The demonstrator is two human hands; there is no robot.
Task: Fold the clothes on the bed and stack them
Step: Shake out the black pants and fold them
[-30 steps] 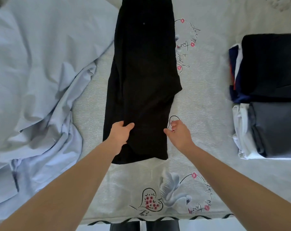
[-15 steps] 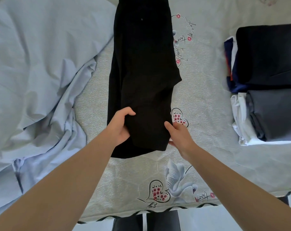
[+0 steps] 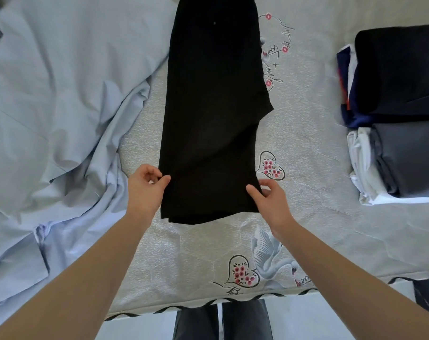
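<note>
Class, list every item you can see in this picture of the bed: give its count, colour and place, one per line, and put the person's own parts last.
black garment: 1, black, long and narrow, lying flat down the middle of the bed
light blue cloth: 1, pale blue, crumpled, on the bed's left side
bed cover: 1, pale grey with printed hearts, swan and script, under everything
far folded stack: 1, black piece on top, navy, white and red edges beneath, right side
near folded stack: 1, grey piece over white, right side, nearer the bed's edge
left hand: 1, pinching the garment's left edge near its hem
right hand: 1, pinching the garment's right edge near its hem
legs: 2, in dark trousers, below the bed's edge
</note>
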